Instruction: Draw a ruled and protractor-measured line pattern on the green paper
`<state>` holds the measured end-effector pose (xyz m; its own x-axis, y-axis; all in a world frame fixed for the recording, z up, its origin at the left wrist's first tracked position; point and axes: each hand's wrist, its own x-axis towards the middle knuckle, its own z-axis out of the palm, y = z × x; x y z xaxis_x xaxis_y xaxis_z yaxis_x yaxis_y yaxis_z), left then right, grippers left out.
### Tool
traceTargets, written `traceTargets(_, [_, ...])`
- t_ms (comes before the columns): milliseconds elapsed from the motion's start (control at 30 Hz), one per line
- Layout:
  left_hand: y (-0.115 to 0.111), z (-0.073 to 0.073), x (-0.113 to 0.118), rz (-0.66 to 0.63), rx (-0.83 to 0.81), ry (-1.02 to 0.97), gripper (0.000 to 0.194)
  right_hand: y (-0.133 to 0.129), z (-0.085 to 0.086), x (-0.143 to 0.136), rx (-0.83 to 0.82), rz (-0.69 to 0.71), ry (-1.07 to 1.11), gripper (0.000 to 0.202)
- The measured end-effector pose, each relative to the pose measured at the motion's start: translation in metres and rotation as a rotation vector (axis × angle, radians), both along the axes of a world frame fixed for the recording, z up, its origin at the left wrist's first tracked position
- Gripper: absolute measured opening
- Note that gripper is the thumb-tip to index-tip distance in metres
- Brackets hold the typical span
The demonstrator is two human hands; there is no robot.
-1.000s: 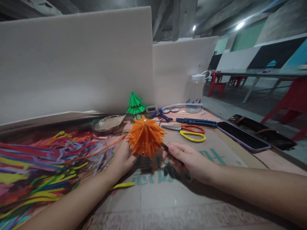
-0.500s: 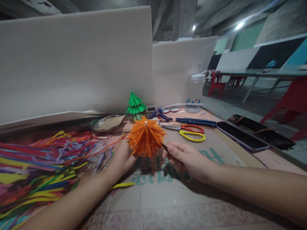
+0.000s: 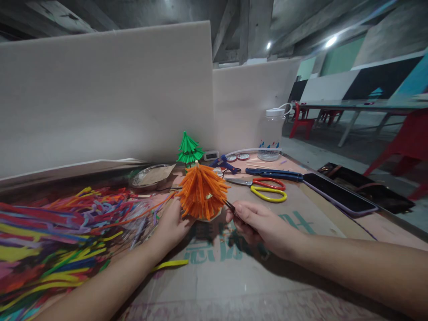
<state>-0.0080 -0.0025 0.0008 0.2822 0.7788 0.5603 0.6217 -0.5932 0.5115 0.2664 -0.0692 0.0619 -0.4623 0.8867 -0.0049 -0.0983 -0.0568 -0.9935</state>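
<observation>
An orange cone-shaped tree of pipe-cleaner pieces is held upright above the table, a pale stick tip at its top and a small pale bit on its front. My left hand grips it from the left and below; the tree hides some fingertips. On the right, my right hand is closed around dark thin tweezers, whose tips reach the tree's lower right side. Behind stands a green tree of the same kind.
Colourful pipe cleaners cover the left. Scissors, a blue-handled tool, a phone, a glue gun, a clear bottle and a foil dish lie around. White boards stand behind.
The orange tree has tilted, so its top leans away and more of its front shows. The tweezers' two prongs now show apart. The view has shifted slightly upward.
</observation>
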Motion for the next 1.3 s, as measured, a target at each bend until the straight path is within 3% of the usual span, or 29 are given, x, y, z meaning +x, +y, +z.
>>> traceTargets(467, [0.001,-0.005,0.002,-0.078,0.015,-0.025,0.038,0.009,0.002,0.004,-0.003,-0.044,-0.018,0.07])
traceTargets(700, [-0.002,-0.001,0.001,-0.091,0.028,0.002,0.04,0.008,0.006,0.005,-0.023,-0.065,0.076,0.069])
traceTargets(933, [-0.003,0.001,0.004,-0.096,0.028,0.009,0.04,0.014,0.018,0.014,0.075,-0.141,0.201,0.056])
traceTargets(1133, [-0.003,0.002,0.004,-0.099,0.021,0.019,0.04,0.009,0.009,0.006,-0.009,-0.067,0.064,0.068])
traceTargets(1300, [-0.004,0.003,0.003,-0.115,0.035,0.026,0.035,0.005,0.002,0.004,0.019,-0.053,0.032,0.067])
